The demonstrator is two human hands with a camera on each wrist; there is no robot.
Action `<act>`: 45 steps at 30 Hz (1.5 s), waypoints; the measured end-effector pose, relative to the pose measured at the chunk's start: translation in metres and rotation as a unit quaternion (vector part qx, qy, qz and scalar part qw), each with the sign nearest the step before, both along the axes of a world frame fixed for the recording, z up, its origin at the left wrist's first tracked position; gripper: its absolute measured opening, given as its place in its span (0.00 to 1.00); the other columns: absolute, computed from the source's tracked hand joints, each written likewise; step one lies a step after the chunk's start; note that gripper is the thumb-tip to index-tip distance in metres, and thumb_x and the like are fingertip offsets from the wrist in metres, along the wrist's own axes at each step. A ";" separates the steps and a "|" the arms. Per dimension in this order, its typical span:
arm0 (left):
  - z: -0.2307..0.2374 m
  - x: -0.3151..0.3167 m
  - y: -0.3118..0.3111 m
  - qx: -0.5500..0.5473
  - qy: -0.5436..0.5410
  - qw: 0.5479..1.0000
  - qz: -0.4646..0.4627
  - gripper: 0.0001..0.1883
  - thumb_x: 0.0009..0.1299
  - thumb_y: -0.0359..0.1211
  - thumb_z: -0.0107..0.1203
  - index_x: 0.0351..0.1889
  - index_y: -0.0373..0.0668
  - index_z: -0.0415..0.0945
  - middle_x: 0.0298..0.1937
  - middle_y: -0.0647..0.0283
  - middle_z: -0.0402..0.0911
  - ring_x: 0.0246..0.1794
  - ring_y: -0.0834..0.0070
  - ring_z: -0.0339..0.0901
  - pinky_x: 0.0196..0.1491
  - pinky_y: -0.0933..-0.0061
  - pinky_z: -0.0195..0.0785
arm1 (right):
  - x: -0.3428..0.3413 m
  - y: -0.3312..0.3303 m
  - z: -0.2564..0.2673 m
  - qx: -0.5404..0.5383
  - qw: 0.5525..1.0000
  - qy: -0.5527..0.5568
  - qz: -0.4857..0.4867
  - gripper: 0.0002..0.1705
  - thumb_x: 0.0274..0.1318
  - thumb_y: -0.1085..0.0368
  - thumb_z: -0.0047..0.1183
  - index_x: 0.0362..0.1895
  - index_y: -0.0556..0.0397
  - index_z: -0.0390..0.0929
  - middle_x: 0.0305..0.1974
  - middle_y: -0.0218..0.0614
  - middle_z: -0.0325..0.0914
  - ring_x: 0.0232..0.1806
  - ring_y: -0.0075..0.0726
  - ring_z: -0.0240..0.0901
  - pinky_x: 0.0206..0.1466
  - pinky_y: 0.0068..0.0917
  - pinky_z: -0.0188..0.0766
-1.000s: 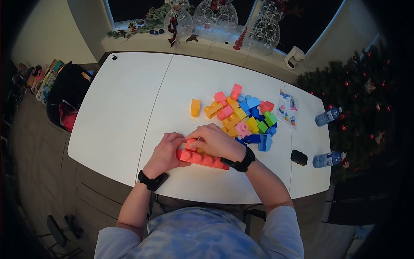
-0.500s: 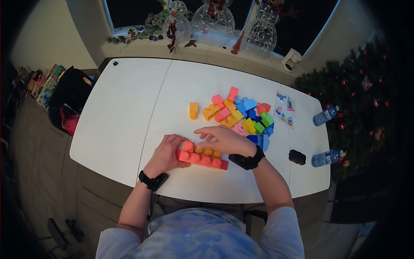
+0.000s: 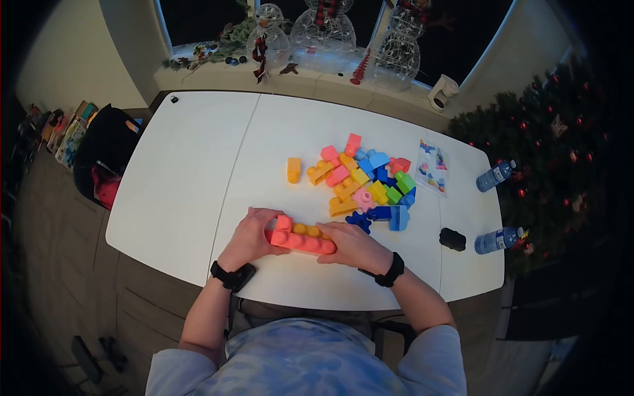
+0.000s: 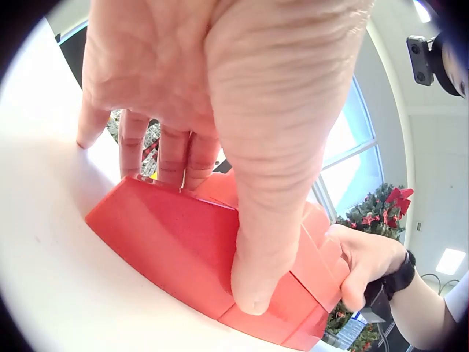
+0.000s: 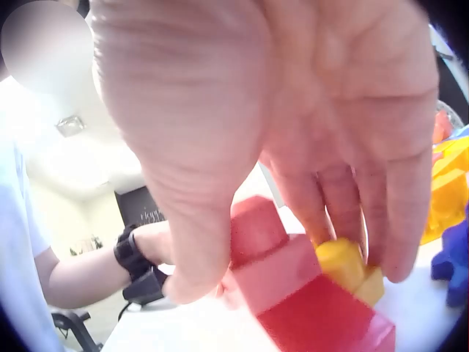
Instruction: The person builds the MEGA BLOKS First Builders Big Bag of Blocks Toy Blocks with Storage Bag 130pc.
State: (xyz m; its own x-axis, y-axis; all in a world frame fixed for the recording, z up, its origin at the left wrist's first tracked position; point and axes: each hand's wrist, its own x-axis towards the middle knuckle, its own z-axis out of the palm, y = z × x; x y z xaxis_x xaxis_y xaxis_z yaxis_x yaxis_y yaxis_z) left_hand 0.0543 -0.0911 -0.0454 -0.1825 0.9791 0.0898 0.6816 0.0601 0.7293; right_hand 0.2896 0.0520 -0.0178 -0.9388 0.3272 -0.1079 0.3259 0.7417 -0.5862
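A built piece of toy building blocks lies near the table's front, seen in the head view: a red block row (image 3: 304, 243) in front, yellow blocks (image 3: 307, 230) behind. A coral block (image 3: 284, 222) stands at its left end. My left hand (image 3: 252, 241) grips that end; in the left wrist view its thumb presses the smooth front of the red blocks (image 4: 168, 235), with the fingers round the back. My right hand (image 3: 356, 245) holds the other end. In the right wrist view its thumb lies by a red stud (image 5: 256, 229), and its fingers reach behind a yellow block (image 5: 341, 262).
A pile of loose blocks in several colours (image 3: 360, 177) lies beyond the hands, with a lone orange block (image 3: 294, 170) to its left. A picture sheet (image 3: 432, 168), a black object (image 3: 452, 239) and two water bottles (image 3: 495, 175) are on the right side.
My right hand has let go of the coral block at the left end, lifted with fingers spread, then come down round the right end. My left hand keeps its hold.
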 end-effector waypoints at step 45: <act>0.001 0.004 0.001 -0.003 0.012 1.000 0.025 0.38 0.43 0.34 0.80 0.56 0.45 0.80 0.55 0.58 0.83 0.60 0.53 0.74 0.64 0.56 0.72 | -0.055 0.035 0.029 -0.161 0.986 0.029 -0.008 0.16 0.63 0.61 0.64 0.49 0.58 0.87 0.39 0.42 0.89 0.39 0.30 0.86 0.45 0.25 0.78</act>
